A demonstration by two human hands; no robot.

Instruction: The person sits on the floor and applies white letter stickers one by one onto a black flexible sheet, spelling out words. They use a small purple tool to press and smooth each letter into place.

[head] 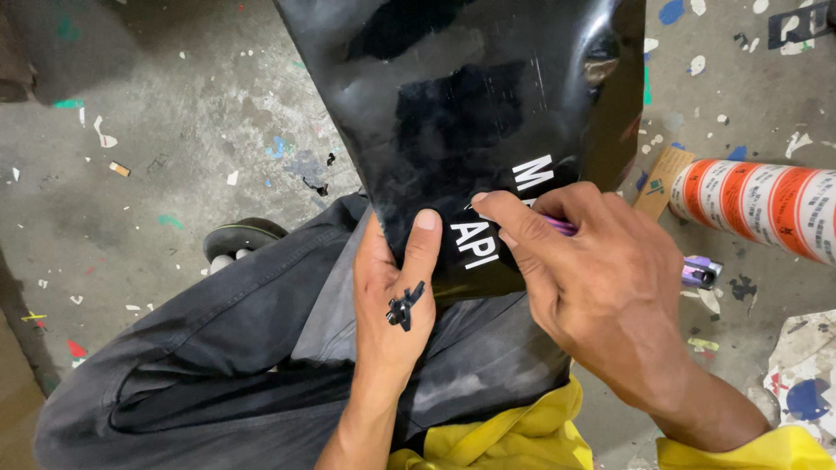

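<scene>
Two hands work white letters on a glossy black vinyl sheet (pixel 488 113) over a lap.
Left hand (pixel 392 296) pinches the sheet's edge; right hand (pixel 601 287) grasps a purple tool (pixel 557 224) whose tip could slip and tear lettering.

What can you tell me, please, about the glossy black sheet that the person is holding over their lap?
The black sheet is glossy and flexible, like vinyl, mirroring light patches. It runs from the top edge down onto the person's lap, slightly curled. White block letters sit near its lower edge. The left hand grips that edge, thumb on top, with black scraps stuck to its back. The right hand presses a purple-handled tool at the letters.
</scene>
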